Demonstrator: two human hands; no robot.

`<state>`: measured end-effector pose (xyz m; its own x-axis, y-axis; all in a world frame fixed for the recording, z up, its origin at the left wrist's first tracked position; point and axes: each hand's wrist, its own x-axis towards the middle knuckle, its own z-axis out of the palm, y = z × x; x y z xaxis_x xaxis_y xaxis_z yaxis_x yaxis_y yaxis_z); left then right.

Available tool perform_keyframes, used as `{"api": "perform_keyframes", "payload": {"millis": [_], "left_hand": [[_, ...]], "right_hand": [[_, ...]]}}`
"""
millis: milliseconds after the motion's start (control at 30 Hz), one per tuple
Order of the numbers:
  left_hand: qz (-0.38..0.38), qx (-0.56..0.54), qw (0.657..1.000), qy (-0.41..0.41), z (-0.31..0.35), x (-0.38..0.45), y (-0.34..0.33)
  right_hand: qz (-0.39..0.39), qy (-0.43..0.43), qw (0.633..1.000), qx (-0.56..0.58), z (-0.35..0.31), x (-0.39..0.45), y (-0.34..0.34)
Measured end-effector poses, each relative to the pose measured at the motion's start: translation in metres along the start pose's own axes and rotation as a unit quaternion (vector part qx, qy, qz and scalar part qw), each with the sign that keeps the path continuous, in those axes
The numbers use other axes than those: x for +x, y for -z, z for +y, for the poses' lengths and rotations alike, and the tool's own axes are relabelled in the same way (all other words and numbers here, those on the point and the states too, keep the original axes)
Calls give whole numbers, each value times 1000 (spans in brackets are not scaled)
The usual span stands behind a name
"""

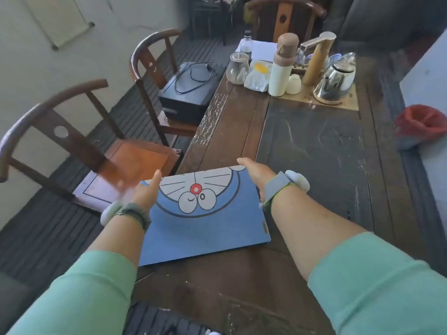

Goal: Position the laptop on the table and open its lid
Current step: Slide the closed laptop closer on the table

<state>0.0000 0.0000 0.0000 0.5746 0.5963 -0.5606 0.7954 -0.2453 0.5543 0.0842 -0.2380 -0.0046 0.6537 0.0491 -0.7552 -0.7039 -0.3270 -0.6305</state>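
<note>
- The flat blue laptop with a cartoon cat face on its lid (205,213) lies closed on the near left part of the dark wooden tabletop (314,153), turned a little askew, its left side jutting past the tabletop's left edge.
- The left hand (145,192) clasps the laptop's far left corner, thumb laid along the lid's edge; its grip is closed on that corner, though the fingers under it are hidden.
- The right hand (256,175) is clamped on the far right corner, thumb on top; both wrists wear grey bands, and the sleeves are pale green.
- Ahead and to the right of the laptop the tabletop is bare, scuffed wood with open room.
- Well apart, at the far end, stand a glass jar (238,67), a white crumpled bag (257,74), a cream flask with a brown cap (283,64), a small white cup (294,83), a brass-coloured water tap (316,56) and a shiny steel kettle (337,81).
- Just beside the laptop's left side is a brown wooden chair (135,160); a second chair farther off carries a black box with a cable (191,88).
- A red bag (420,124) sits off the right edge.
</note>
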Motion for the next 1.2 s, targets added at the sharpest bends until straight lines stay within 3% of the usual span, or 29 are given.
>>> {"api": "perform_keyframes", "payload": {"millis": [200,300,567,700,900,1200], "left_hand": [[16,-7,994,103,-62,55,-21],[-16,-33,994,101,-57,39,-23],[13,-123,986,112,-69,50,-21],[25,-131,986,105,-50,40,-23],[14,-119,993,16,8,31,-51],[-93,-115,988,-55,96,18,-148]], "right_hand": [[19,-21,998,-48,34,19,3],[22,-51,998,-35,50,25,-2],[86,-52,994,49,59,33,-15],[112,-51,990,74,59,33,-11],[177,-48,978,101,57,30,30],[290,-63,942,158,62,36,139]]}}
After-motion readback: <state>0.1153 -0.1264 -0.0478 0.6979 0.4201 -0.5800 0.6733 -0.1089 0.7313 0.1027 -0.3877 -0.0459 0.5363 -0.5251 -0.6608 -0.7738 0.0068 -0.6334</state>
